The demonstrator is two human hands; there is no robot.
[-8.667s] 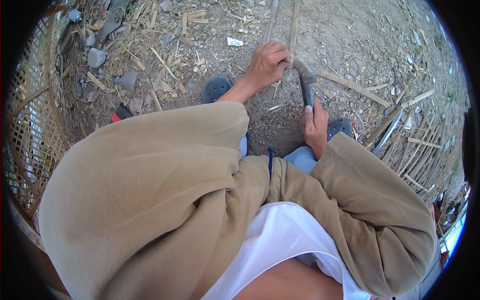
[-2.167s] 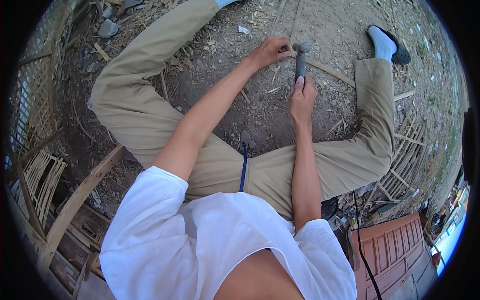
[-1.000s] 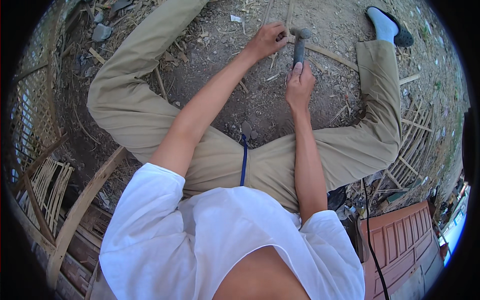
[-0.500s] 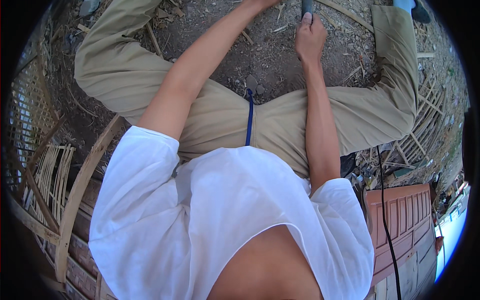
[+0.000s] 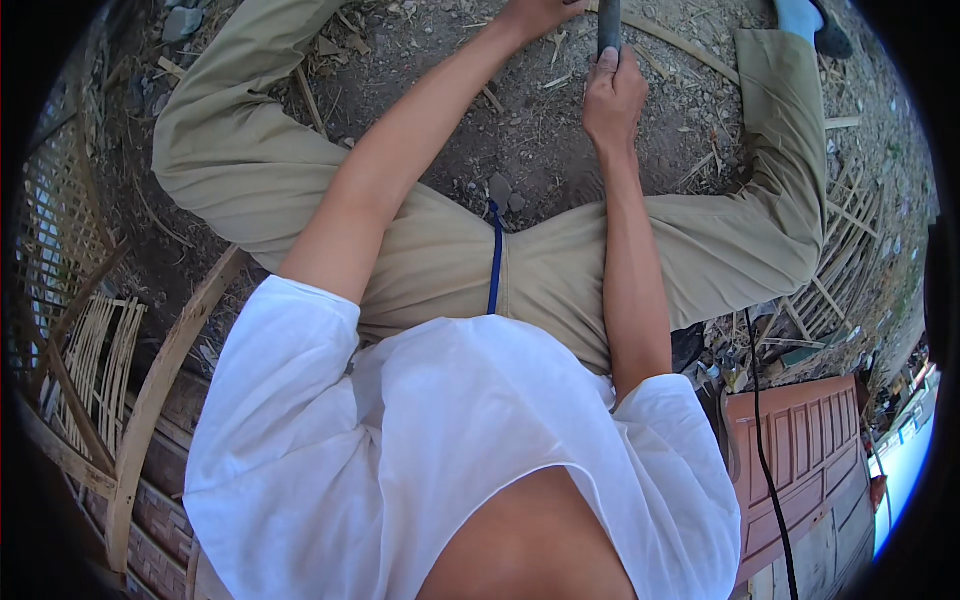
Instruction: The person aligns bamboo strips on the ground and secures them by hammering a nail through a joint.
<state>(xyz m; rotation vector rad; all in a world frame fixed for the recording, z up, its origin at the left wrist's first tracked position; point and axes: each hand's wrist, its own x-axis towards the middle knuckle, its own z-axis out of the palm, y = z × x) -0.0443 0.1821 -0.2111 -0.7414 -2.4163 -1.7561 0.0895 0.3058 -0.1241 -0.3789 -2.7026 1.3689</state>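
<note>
Dirt ground (image 5: 560, 130) | one dark handle (image 5: 608, 25) | right hand (image 5: 613, 95) gripping | left hand (image 5: 535, 12) beside

Bare dirt ground (image 5: 545, 140) carries scattered bamboo splints (image 5: 690, 45), small stones (image 5: 505, 190) and dry chips; a woven bamboo lattice (image 5: 835, 275) lies at right.

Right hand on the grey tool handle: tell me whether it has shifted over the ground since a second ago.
Cannot tell. The right hand grips the grey tool handle between the legs as before; it sits higher in the picture, but the trousers and ground rose too, so the camera tilted.
</note>
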